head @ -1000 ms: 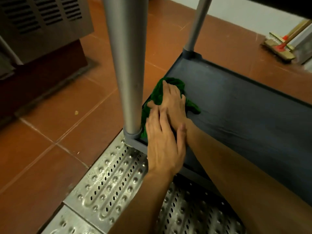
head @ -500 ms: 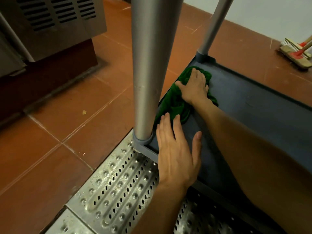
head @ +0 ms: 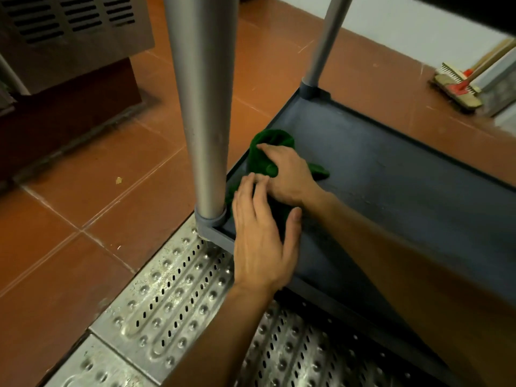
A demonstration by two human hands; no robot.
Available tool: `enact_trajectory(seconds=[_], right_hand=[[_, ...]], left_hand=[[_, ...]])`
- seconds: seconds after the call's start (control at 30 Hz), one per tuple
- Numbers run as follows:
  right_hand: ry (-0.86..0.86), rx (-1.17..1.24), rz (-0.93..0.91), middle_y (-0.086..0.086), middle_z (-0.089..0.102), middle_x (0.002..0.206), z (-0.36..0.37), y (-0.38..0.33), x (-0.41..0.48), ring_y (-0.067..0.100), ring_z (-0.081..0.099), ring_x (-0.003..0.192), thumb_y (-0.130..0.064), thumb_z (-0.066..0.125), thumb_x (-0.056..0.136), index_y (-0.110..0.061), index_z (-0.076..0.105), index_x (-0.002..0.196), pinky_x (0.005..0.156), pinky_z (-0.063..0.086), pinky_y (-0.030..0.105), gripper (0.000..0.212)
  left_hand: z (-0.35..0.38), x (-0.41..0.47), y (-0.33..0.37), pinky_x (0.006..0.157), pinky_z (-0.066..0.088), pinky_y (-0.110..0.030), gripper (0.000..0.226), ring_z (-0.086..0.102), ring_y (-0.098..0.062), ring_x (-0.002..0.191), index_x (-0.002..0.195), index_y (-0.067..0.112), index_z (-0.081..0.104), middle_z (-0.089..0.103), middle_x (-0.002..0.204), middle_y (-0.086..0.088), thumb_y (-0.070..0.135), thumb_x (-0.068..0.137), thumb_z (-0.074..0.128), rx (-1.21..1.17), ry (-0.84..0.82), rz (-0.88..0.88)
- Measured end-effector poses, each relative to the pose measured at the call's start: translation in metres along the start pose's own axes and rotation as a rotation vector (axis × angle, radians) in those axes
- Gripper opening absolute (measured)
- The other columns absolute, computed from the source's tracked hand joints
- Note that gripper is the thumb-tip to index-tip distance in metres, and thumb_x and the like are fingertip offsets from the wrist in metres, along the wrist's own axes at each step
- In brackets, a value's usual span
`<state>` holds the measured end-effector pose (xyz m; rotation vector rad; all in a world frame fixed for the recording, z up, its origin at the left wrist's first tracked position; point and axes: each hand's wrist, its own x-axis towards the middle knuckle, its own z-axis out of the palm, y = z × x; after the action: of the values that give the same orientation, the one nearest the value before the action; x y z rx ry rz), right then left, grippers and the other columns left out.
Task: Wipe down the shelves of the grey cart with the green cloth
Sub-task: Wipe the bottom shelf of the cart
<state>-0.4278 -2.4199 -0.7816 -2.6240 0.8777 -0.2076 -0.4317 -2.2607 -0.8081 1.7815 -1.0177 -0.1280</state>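
**As the green cloth [head: 268, 146] swings back to the near corner, the bottom shelf [head: 391, 191] gets another pass**

While the right hand [head: 287, 174] bunches the green cloth under curled fingers and presses it down, it has come back from the far post [head: 321, 51] to just beside the near post [head: 201, 107]. The left hand [head: 259, 241] lies flat on the shelf's near edge, fingers straight, holding nothing, its tips at the cloth. That return stroke suggests this end is nearly done, while the long stretch to the right probably still needs wiping. Inside the shelf's raised rim lies 1 thing, the cloth.

Green cloth [head: 275, 137] on grey shelf [head: 391, 191]
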Motion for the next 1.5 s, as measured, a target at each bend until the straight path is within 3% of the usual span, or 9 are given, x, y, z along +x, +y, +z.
enact_trajectory(seconds=[0.3,0.43,0.5,0.7,0.9,1.07,1.17,1.33,1.5], right_hand=[[-0.248,0.156,-0.222,0.010,0.059,0.136,-0.008,-0.027,-0.056,0.024,0.047,0.132,-0.020,0.068,0.092,-0.008,0.061,0.132,0.111,0.035,0.043,0.042],[-0.244,0.170,-0.219,0.008,0.066,0.105,-0.012,-0.022,-0.072,0.023,0.059,0.102,-0.008,0.059,0.094,-0.004,0.071,0.104,0.094,0.046,0.046,0.016],[-0.197,0.264,-0.156,0.004,0.064,0.092,-0.014,-0.017,-0.084,0.019,0.059,0.091,-0.012,0.048,0.097,-0.003,0.066,0.088,0.088,0.048,0.047,0.022],[-0.136,0.251,-0.184,-0.005,0.065,0.110,-0.017,0.007,-0.135,0.014,0.058,0.106,-0.033,0.050,0.098,-0.019,0.062,0.119,0.094,0.045,0.046,0.028],[-0.176,0.150,-0.030,-0.016,0.044,0.144,-0.023,0.026,-0.174,0.005,0.033,0.138,-0.068,0.048,0.085,-0.033,0.038,0.147,0.115,0.027,0.044,0.072],[-0.148,0.095,0.051,-0.020,0.034,0.148,-0.023,0.033,-0.204,0.004,0.022,0.140,-0.079,0.057,0.069,-0.045,0.021,0.151,0.116,0.021,0.039,0.096],[-0.169,0.068,0.097,-0.017,0.039,0.130,-0.022,0.024,-0.205,0.011,0.032,0.124,-0.072,0.060,0.063,-0.052,0.018,0.145,0.104,0.030,0.040,0.094],[-0.203,-0.053,0.179,-0.002,0.044,0.123,-0.013,-0.007,-0.202,0.022,0.040,0.115,-0.068,0.061,0.072,-0.035,0.038,0.139,0.096,0.039,0.046,0.078],[-0.065,0.218,0.282,-0.005,0.049,0.119,-0.037,-0.037,-0.210,0.019,0.047,0.114,-0.055,0.067,0.068,-0.042,0.047,0.122,0.095,0.043,0.040,0.059]], left_hand=[[-0.006,0.002,0.005,0.120,0.026,-0.051,0.070,0.023,-0.030,0.152,0.153,-0.001,0.030,0.026,0.161,-0.021,0.046,0.102,0.031,-0.043,0.056,-0.060],[-0.010,0.003,0.001,0.117,0.031,-0.048,0.070,0.031,-0.031,0.147,0.151,-0.002,0.032,0.032,0.157,-0.020,0.047,0.102,0.032,-0.070,0.032,-0.049],[-0.012,0.004,0.000,0.117,0.031,-0.046,0.068,0.032,-0.029,0.147,0.151,0.000,0.033,0.034,0.156,-0.018,0.048,0.102,0.031,-0.066,0.011,-0.057],[-0.012,0.002,0.005,0.118,0.031,-0.048,0.069,0.033,-0.024,0.146,0.150,0.010,0.038,0.036,0.155,-0.011,0.056,0.101,0.023,-0.028,-0.119,-0.032],[-0.008,-0.001,0.013,0.115,0.033,-0.043,0.070,0.042,-0.025,0.137,0.142,0.013,0.049,0.045,0.147,-0.006,0.057,0.099,0.016,0.082,-0.179,-0.027],[-0.004,-0.008,0.027,0.114,0.031,-0.048,0.067,0.046,-0.024,0.132,0.137,0.012,0.054,0.054,0.139,-0.006,0.054,0.101,0.016,0.166,-0.243,-0.012],[-0.001,-0.016,0.036,0.115,0.030,-0.046,0.062,0.048,-0.021,0.132,0.136,0.013,0.055,0.057,0.138,-0.003,0.052,0.103,0.018,0.169,-0.291,-0.042],[-0.013,-0.028,0.043,0.116,0.032,-0.043,0.059,0.047,-0.021,0.134,0.138,0.013,0.055,0.056,0.140,-0.005,0.050,0.105,0.022,0.069,-0.379,-0.113],[-0.045,-0.030,0.062,0.106,0.041,-0.039,0.048,0.055,-0.020,0.122,0.128,0.013,0.061,0.063,0.127,-0.004,0.045,0.107,0.033,-0.120,-0.293,-0.278]])
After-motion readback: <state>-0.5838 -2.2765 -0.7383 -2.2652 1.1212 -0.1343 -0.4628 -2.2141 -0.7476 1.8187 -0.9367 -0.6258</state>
